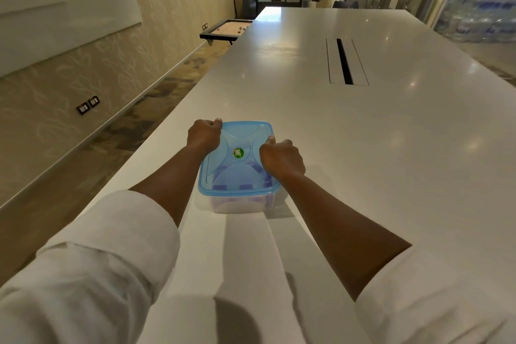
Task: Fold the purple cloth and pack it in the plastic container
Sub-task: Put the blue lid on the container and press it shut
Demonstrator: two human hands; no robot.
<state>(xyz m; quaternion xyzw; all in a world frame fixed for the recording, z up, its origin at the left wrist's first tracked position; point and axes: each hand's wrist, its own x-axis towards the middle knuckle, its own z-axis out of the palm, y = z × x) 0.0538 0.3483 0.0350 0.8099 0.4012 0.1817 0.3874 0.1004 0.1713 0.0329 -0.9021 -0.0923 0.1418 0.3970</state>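
Pressing curled fingers on the blue lid, left hand and right hand close the container on the table, purple cloth beneath.

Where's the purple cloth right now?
Head view: purple cloth is inside the plastic container, under the blue lid, between the left hand and right hand.

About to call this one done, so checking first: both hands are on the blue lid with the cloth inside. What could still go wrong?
1. The lid may seal unevenly: the left hand and right hand press opposite sides, so the near corners could stay unlatched.
2. The purple cloth shows close under the lid; a fold could catch in the rim.
3. The container sits near the table's left edge; a hard push might slide it.
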